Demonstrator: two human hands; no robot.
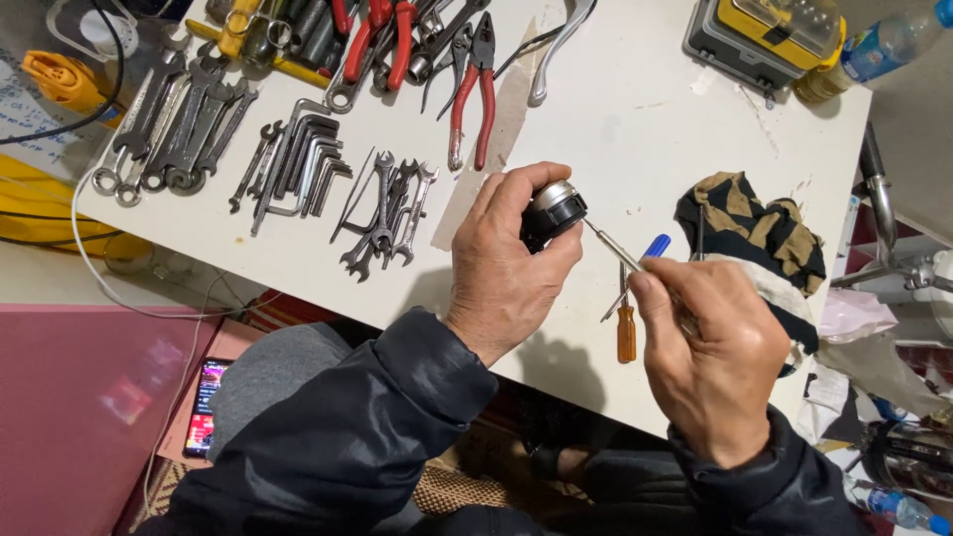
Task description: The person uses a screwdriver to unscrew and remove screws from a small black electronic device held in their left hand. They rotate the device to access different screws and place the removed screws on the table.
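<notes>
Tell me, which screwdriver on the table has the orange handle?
It is the small screwdriver lying on the white table between the two hands, below the blue-handled one. The right hand holds a third tool, whose handle is hidden.

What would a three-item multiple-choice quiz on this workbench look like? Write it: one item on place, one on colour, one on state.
1. Where do the red-handled pliers lie?
A. on the table's far side
B. on the striped cloth
C. on the floor

2. What colour is the handle of the small screwdriver lying on the table?
A. green
B. orange
C. white

3. What is the left hand doing?
A. resting flat
B. gripping a round black and silver part
C. holding a wrench

Answers: 1 A, they lie among the tools beyond the hands. 2 B, its handle is orange. 3 B, its fingers wrap the part while the right hand points a thin tool at it.
</notes>
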